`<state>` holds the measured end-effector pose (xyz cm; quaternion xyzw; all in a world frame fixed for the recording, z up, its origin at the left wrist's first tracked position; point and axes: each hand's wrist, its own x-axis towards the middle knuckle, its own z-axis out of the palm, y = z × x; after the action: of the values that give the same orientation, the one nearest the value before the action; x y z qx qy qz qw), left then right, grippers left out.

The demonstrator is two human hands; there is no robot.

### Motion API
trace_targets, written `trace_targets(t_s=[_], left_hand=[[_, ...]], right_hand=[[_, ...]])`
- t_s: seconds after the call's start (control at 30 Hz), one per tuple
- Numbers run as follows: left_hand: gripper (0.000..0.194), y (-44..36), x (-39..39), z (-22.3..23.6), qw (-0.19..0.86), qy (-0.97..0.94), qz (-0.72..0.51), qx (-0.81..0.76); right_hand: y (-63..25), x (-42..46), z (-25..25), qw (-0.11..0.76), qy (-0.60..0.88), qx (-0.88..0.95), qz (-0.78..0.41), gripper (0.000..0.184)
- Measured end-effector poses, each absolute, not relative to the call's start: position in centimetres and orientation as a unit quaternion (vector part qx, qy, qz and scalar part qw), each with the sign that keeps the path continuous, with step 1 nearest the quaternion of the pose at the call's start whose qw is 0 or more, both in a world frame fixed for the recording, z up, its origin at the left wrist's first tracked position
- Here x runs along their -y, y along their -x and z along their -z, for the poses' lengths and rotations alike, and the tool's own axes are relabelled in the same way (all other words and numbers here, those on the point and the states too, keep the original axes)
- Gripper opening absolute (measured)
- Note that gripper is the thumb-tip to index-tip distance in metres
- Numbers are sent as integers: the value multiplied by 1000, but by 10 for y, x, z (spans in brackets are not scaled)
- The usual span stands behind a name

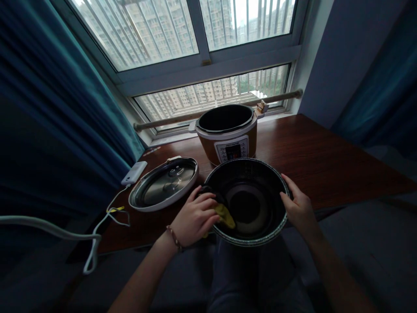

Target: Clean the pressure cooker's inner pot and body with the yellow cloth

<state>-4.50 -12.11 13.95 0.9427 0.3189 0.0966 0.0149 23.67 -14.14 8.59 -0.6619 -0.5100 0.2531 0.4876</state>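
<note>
A dark round inner pot point(247, 204) is tilted towards me above the table's front edge. My right hand point(298, 206) grips its right rim, thumb inside and fingers on the outer wall. At the left rim my left hand point(197, 217) is closed on a yellow cloth point(224, 215), part of which lies against the pot's inner wall. Behind the pot stands the cooker body point(228, 134), brown and white with a control panel, its top uncovered and a dark cavity showing. To the left the cooker's round lid point(166, 183) rests with its shiny inside facing up.
A white power bank point(134, 173) with a white cable point(96, 243) lies at the left end of the dark wooden table point(293, 143). A barred window with a rail point(280, 98) is behind. Blue curtains point(65, 95) hang at both sides.
</note>
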Motion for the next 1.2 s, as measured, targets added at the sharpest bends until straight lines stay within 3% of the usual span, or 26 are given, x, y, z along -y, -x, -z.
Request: trace_targets(t_s=[0.2,0.37,0.6,1.03,1.2], left_hand=[[24,59,62,-132,43,-929,-80,-359],[42,35,8,-124,111,-947,-71,-292],[46,0,-33,-121,154,-961,-96,-208],[41,38,22,-131,115,-936,-108,-314],[23,48,69,-146,87,-912,-57,-396]], right_hand=[[-236,142,-84,499,656,505,-255,54],[-236,142,-83,503,659,501,-248,54],[-235,141,-84,509,656,496,-256,56],[-234,141,-83,525,650,480,-267,55],[-234,141,-79,531,647,476,-269,54]])
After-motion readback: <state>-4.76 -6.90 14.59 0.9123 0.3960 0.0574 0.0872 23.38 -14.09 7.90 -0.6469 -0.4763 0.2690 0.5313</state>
